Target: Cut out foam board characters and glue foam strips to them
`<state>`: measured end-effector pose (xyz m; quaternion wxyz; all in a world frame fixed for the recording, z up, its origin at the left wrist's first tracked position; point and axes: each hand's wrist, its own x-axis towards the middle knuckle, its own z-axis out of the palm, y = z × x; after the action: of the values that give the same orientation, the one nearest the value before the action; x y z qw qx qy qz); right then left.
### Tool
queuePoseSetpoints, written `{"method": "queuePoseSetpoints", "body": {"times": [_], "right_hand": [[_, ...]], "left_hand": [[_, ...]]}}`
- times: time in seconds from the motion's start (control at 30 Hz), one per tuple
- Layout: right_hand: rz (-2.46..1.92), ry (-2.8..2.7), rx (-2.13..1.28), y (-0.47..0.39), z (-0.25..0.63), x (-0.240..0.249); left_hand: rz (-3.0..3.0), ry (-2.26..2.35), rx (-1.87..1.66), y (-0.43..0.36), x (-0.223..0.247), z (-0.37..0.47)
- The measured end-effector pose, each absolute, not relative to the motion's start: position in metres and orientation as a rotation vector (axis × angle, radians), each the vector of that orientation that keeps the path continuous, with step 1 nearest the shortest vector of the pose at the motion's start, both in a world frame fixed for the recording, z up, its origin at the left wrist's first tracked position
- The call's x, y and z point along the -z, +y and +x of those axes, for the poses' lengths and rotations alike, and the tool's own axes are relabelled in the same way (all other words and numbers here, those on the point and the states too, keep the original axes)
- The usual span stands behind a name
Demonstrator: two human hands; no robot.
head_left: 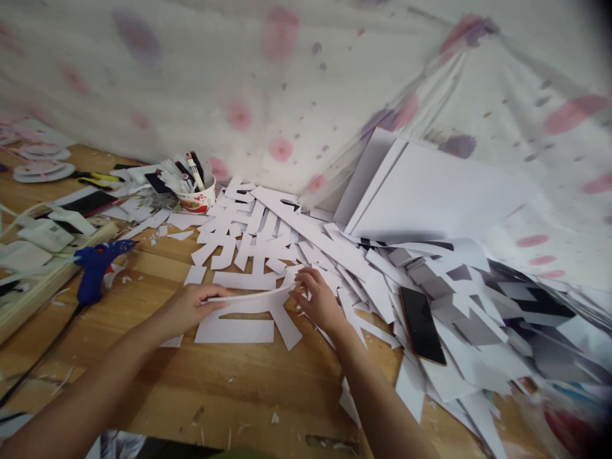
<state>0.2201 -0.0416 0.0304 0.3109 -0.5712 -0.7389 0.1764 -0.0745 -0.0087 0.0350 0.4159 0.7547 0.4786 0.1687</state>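
My left hand [203,303] pinches the left end of a thin white cut-out strip [253,302], thumb below and fingers above. At the strip's other end my right hand [315,299] has its fingers closed on it. The strip is held edge-on, bowed slightly, just over the wooden table. Beneath it lies a flat white cut-out piece [234,331], with a slanted white leg [287,328] to its right. Beyond the hands, several white character-shaped cut-outs [253,248] overlap one another.
A blue glue gun [95,268] rests at left beside a power strip [38,280]. A patterned cup [198,197] holds pens. White offcuts, a black phone [423,325] and large white sheets [430,185] crowd the right. A flowered curtain [191,83] hangs behind.
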Motion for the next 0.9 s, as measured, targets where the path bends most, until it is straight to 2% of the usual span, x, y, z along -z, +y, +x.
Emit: {"method": "queuePoseSetpoints", "body": {"times": [0.17,0.33,0.9], "right_hand": [[-1.402,-1.989,-0.582,-0.044,0.229,-0.028],[-1.302,-2.034,-0.650,-0.038,0.239,-0.023],[-1.355,-2.038,-0.977,-0.008,0.237,-0.023]], "left_hand": [[1.877,0.911,-0.247,-0.016,-0.035,-0.071],[1.949,0.878,-0.214,-0.015,-0.036,-0.061],[2.033,0.862,-0.199,0.017,-0.028,-0.081]]}}
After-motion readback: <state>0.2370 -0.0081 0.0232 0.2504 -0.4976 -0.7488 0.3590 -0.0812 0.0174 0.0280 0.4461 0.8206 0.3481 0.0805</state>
